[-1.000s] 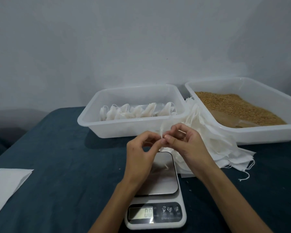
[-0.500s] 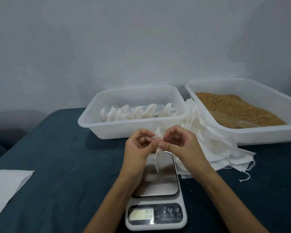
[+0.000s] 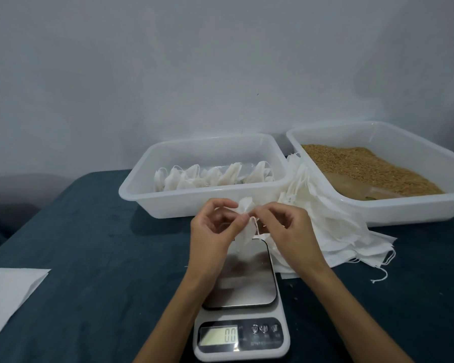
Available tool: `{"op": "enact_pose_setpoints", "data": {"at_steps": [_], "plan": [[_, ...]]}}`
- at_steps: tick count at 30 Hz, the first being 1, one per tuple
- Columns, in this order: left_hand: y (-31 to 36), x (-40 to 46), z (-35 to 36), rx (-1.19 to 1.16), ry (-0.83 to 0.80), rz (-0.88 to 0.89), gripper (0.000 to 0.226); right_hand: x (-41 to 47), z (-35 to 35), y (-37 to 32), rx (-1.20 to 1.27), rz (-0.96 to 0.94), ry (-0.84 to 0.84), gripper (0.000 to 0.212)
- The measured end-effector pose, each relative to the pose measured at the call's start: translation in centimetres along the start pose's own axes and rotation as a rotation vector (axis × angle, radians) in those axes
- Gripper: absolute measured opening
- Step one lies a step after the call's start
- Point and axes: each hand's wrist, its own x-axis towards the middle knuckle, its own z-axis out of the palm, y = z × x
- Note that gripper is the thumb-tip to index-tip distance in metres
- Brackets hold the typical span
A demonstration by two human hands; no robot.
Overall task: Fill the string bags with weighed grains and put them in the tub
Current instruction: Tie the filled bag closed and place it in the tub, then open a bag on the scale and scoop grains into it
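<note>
Both hands meet above the far edge of the scale, and the small white string bag hangs between them with its long axis running down toward the platform: the left hand pinches its gathered top, the right hand pinches at the neck where the string shows. The tub of finished bags lies straight ahead (the grain tray sits off to the right), so either hand is about equally near it
</note>
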Motion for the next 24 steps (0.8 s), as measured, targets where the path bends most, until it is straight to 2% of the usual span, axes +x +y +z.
{"op": "enact_pose_setpoints", "data": {"at_steps": [3, 5, 7, 9, 12, 14, 16, 20, 22, 24], "plan": [[-0.04, -0.10, -0.02, 0.040, -0.091, 0.027, 0.024, 0.06, -0.04, -0.29, 0.026, 0.036, -0.043, 0.020], [-0.30, -0.10, 0.01, 0.073, -0.135, 0.049, 0.016, 0.17, -0.13, -0.10, 0.068, 0.047, -0.052, 0.014], [-0.64, -0.14, 0.06, 0.118, -0.112, 0.090, 0.018, 0.44, -0.36, 0.01, 0.138, 0.072, -0.021, 0.012], [-0.79, 0.03, 0.10, 0.175, -0.022, 0.106, 0.020, 0.66, -0.50, -0.01, 0.273, 0.147, 0.020, 0.018], [-0.47, 0.37, -0.10, 0.082, 0.097, -0.033, 0.044, 0.85, -0.57, -0.03, 0.444, 0.249, 0.035, 0.026], [-0.35, 0.58, -0.31, -0.050, 0.033, -0.167, 0.049, 0.97, -0.55, 0.00, 0.475, 0.283, 0.047, 0.029], [-0.52, 0.40, -0.36, -0.088, -0.052, -0.197, 0.033, 0.88, -0.46, 0.18, 0.374, 0.221, 0.072, 0.031], [-0.69, 0.31, -0.74, -0.050, -0.001, -0.137, 0.016, 0.51, -0.46, 0.67, -0.116, -0.039, 0.155, 0.017], [-0.59, 0.39, -0.77, -0.031, 0.019, -0.133, 0.014, 0.35, -0.49, 0.47, -0.148, -0.101, 0.216, 0.015], [-0.51, 0.40, -0.52, 0.006, 0.052, -0.141, 0.010, 0.22, -0.50, 0.04, -0.064, -0.117, 0.217, 0.009]]}}
